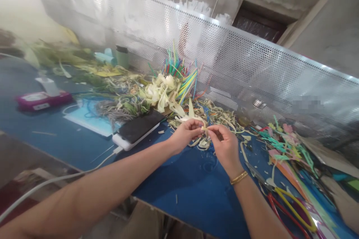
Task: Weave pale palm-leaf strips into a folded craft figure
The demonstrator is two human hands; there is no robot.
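Observation:
Both hands meet above the blue table, fingers pinched around a pale yellowish strip [204, 128] that looks like dried plant husk. My left hand [187, 134] grips it from the left, thumb and fingertips closed. From the right, my right hand [224, 142] pinches the same strip, with a gold bracelet [238, 177] at its wrist. Just behind the fingers lies a heap of dry husk strips [221, 114]. The strip's exact shape between the fingertips is too small to make out.
Scissors [270, 185] with red and yellow handles lie right of my right forearm. A phone on a white power bank [137, 132], with a cable, sits left. Behind are pale husks [162, 91], colourful stems [187, 82] and a perforated metal screen [238, 52]. Coloured paper strips [291, 179] lie right.

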